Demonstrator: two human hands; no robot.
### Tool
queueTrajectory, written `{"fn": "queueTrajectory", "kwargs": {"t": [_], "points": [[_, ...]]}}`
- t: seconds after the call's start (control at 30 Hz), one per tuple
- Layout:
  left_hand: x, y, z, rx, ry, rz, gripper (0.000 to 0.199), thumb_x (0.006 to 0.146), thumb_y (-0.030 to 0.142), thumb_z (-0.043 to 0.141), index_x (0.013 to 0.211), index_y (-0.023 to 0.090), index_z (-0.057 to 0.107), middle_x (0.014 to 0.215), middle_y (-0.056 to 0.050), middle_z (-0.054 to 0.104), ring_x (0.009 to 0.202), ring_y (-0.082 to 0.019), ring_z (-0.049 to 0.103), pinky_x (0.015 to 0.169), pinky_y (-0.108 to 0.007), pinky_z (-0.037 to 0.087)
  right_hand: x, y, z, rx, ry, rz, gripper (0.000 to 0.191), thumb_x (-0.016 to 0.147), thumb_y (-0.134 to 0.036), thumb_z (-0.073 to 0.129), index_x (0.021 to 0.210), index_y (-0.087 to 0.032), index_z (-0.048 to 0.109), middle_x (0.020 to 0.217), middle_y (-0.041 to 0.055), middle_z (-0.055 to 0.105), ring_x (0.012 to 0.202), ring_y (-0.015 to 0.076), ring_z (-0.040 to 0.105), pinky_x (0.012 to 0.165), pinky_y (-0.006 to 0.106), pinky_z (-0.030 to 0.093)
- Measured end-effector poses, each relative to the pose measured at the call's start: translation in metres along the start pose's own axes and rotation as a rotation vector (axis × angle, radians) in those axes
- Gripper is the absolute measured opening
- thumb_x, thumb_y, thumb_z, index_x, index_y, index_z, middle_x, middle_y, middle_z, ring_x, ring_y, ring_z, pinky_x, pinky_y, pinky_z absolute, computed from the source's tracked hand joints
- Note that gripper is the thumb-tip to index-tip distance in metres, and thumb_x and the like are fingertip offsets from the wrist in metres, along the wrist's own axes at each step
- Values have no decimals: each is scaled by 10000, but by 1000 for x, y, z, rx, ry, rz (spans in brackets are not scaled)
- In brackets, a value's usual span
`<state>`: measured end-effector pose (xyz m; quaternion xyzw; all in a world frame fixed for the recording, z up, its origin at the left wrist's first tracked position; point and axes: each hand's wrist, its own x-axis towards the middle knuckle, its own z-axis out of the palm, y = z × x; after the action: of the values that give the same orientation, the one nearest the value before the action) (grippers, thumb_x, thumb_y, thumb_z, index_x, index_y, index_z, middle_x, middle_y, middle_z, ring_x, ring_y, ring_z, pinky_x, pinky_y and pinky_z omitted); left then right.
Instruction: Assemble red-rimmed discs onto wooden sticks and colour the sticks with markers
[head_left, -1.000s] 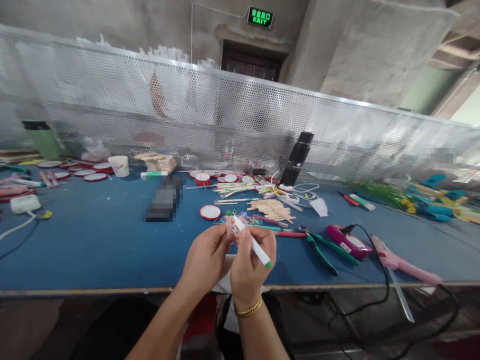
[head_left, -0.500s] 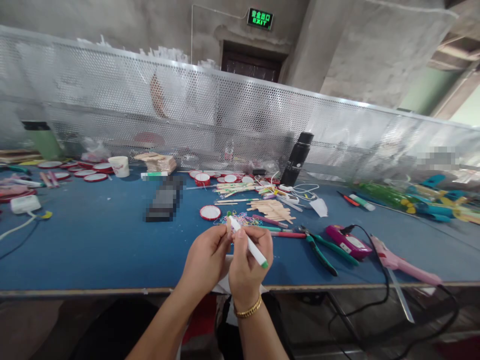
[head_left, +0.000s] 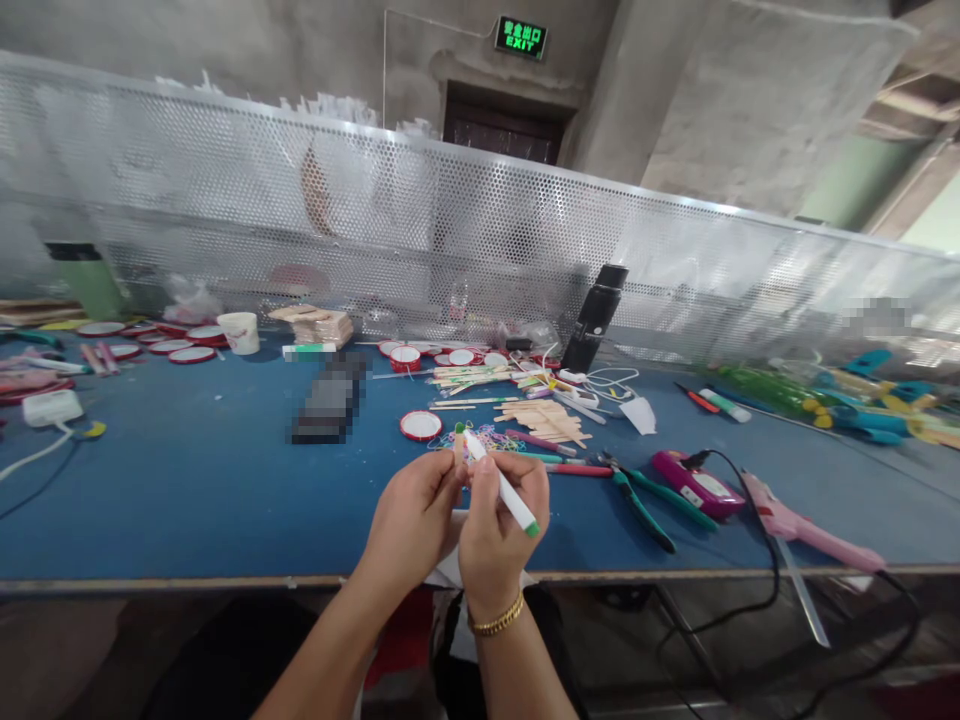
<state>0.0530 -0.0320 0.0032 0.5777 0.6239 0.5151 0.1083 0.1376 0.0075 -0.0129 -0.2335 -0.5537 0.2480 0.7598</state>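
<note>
My left hand [head_left: 415,505] pinches a small wooden craft stick [head_left: 459,446] upright; its top end is green. My right hand [head_left: 496,520], with a gold bracelet at the wrist, grips a white marker [head_left: 513,497] with a green rear end. The marker's tip points up and left, close beside the stick's green end; I cannot tell whether they touch. Just beyond the hands lies a tangle of colourful rubber bands [head_left: 491,437]. A round white disc with a red rim [head_left: 421,426] rests to its left, and a pile of plain craft sticks [head_left: 546,421] lies to its right.
Pliers with green handles [head_left: 643,510], a purple box [head_left: 696,484] and a pink glue gun [head_left: 810,525] with its cord lie to the right. A black bottle [head_left: 595,318] leans by the perforated metal screen [head_left: 390,220]. A dark phone-like slab [head_left: 330,398] and a paper cup [head_left: 239,333] are at left.
My right hand and the marker have shifted slightly to the right, showing a little more of the stick's green end. My left hand stays almost in place.
</note>
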Motion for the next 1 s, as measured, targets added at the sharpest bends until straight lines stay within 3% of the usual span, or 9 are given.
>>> {"fn": "queueTrajectory", "kwargs": {"t": [0.27, 0.43, 0.6, 1.0], "points": [[-1, 0, 0, -3, -9, 9, 381, 997, 435, 459, 774, 202, 662, 770, -38, 683, 761, -196, 619, 701, -269, 449, 1, 0, 0, -38, -8, -33, 63, 945, -240, 604, 898, -199, 611, 814, -9, 603, 712, 125, 600, 662, 262, 518], [0, -1, 0, 4, -2, 2, 372, 989, 426, 471, 763, 203, 665, 747, -36, 678, 749, -198, 616, 692, -271, 447, 0, 0, 0, 2, 15, 17, 85, 955, -259, 592, 896, -199, 603, 807, -7, 607, 696, 131, 617, 657, 275, 531], [1, 2, -1, 5, -15, 2, 371, 994, 421, 461, 774, 201, 664, 750, -32, 676, 749, -193, 615, 693, -267, 448, 0, 1, 0, -49, -15, -37, 85, 952, -262, 598, 897, -198, 608, 818, -1, 599, 710, 132, 603, 667, 278, 530], [0, 0, 0, 3, -2, -2, 345, 986, 404, 476, 789, 202, 675, 789, -42, 702, 746, -192, 616, 690, -266, 449, 0, 0, 0, 1, 5, 24, 87, 956, -262, 596, 897, -199, 607, 810, -4, 612, 696, 135, 634, 670, 289, 542]]}}
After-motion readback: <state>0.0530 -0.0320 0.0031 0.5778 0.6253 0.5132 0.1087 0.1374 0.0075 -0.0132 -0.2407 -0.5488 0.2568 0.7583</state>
